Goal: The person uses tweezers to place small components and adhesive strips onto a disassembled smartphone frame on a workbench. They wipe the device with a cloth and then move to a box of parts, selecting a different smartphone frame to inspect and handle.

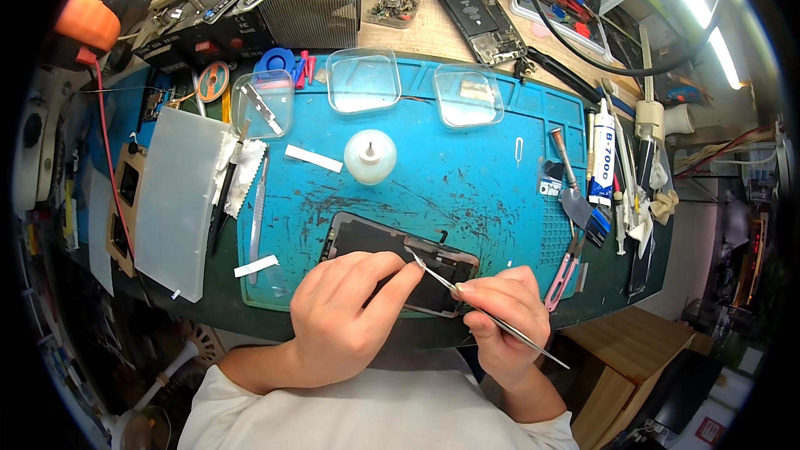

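A dark phone screen assembly (371,237) lies at an angle on the blue mat (433,192), partly behind both hands. My left hand (354,308) is over its left part, fingers bent and closed, with the index fingertip at the tip of metal tweezers (529,342); what it holds there is too small to make out. My right hand (508,317) grips the tweezers, which point up and left over the screen assembly. A white bottle (370,165) stands beyond it on the mat. A white strip (255,266) lies left of my left hand.
Three clear plastic boxes (362,77) line the mat's back, below an opened phone (475,12). At left lie a translucent sheet (175,200), a thin blade (257,208) and red wire. At right are a glue tube (602,158), a spatula (575,204), a pink-handled tool (560,279) and other tools.
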Available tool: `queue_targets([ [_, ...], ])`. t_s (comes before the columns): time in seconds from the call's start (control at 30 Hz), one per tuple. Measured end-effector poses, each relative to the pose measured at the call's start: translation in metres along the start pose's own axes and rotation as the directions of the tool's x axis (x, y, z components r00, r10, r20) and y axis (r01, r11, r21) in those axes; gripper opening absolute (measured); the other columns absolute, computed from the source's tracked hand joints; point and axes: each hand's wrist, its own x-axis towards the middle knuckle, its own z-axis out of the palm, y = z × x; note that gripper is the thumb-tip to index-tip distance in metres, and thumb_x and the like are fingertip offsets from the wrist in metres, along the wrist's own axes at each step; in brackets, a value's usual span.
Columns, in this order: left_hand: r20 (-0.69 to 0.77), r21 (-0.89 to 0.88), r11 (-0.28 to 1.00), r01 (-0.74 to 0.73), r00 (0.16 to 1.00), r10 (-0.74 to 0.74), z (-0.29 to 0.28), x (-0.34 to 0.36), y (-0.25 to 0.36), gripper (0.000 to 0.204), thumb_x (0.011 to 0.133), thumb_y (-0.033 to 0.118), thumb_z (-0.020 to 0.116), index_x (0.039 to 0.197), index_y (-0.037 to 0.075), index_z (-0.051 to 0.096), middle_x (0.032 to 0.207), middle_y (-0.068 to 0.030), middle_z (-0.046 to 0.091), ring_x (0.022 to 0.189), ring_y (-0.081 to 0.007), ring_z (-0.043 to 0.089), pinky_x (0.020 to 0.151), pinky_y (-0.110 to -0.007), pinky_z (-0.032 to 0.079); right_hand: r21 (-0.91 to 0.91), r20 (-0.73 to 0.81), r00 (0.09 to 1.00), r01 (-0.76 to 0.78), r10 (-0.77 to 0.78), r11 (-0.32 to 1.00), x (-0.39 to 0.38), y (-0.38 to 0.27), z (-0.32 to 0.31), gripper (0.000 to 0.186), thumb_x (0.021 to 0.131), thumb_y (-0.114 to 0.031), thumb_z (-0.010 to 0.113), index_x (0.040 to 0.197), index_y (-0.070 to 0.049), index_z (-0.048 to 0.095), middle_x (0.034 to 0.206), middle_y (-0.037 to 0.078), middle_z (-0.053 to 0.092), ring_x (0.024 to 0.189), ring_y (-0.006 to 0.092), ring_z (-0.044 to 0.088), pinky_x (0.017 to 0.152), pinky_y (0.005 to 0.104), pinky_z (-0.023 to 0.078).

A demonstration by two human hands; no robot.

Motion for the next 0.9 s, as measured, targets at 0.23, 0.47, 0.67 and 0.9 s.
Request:
queue_targets([
  [0.23, 0.019, -0.103, 0.995, -0.009, 1.000, 0.011, -0.020, -0.001, -0.003, 0.033, 0.072, -0.005, 0.082, 0.102, 0.004, 0.074, 0.094, -0.0065, 0.068, 0.082, -0.0258, 0.065, 0.069, -0.037, 0.051, -0.123, -0.289, 0.952, 0.064, -0.097, 0.990, -0.018, 0.005, -0.021, 0.028, 0.095, -0.026, 0.076, 0.106, 0.000, 0.075, 0.099, 0.010, 0.074, 0.084, 0.0262, 0.065, 0.076, 0.0354, 0.051],
  [0.47, 0.254, -0.020, 1.000, -0.022, 0.967, 0.027, -0.050, 0.008, -0.012, 0.057, 0.072, 0.004, 0.086, 0.126, 0.004, 0.066, 0.122, -0.0102, 0.066, 0.111, -0.0310, 0.063, 0.096, -0.043, 0.048, -0.758, 0.190, 0.963, 0.268, -0.192, 0.594, 0.007, 0.025, -0.075, 0.054, 0.077, 0.008, 0.070, 0.125, -0.014, 0.073, 0.109, 0.009, 0.065, 0.096, 0.0238, 0.065, 0.081, 0.0366, 0.053],
  [0.67, 0.418, 0.077, 0.992, -0.096, 0.907, 0.055, -0.055, 0.023, -0.007, 0.073, 0.074, 0.014, 0.087, 0.139, 0.004, 0.056, 0.140, -0.0123, 0.058, 0.131, -0.0340, 0.054, 0.110, -0.045, 0.042, -0.842, 0.111, 0.977, 0.189, -0.182, 0.505, 0.007, 0.016, -0.085, 0.052, 0.082, 0.003, 0.063, 0.131, -0.015, 0.070, 0.115, 0.008, 0.064, 0.103, 0.0252, 0.063, 0.090, 0.0399, 0.049],
  [0.9, 0.554, 0.198, 0.960, -0.198, 0.830, 0.057, -0.056, 0.042, 0.003, 0.065, 0.073, 0.021, 0.089, 0.127, 0.001, 0.059, 0.128, -0.0120, 0.060, 0.121, -0.0334, 0.057, 0.103, -0.043, 0.045, -0.718, 0.042, 0.980, 0.167, -0.197, 0.676, -0.018, 0.012, -0.083, 0.050, 0.081, 0.003, 0.070, 0.129, -0.009, 0.069, 0.115, 0.009, 0.065, 0.101, 0.0266, 0.064, 0.087, 0.0405, 0.050],
])
